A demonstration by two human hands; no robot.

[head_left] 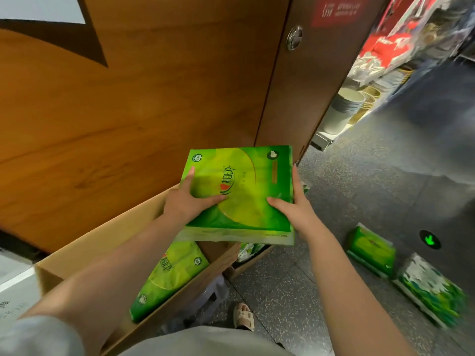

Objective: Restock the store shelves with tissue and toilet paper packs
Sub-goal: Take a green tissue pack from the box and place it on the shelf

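Observation:
A flat green tissue pack (246, 181) is held level in front of me, above an open cardboard box (84, 250). My left hand (189, 199) grips its left side, thumb on top. My right hand (293, 209) grips its right side, fingers along the edge. Inside the box lies another green tissue pack (169, 276), tilted. On the floor at the right stand a smaller green pack (370, 250) and a green-and-white pack (431, 289), side by side.
A wooden door or panel (128, 111) rises right behind the box. Store shelves (385, 68) with stacked bowls and red goods run along the right. Grey speckled floor (359, 176) stretches ahead. My sandalled foot (244, 316) and a purple stool (205, 299) sit below the box.

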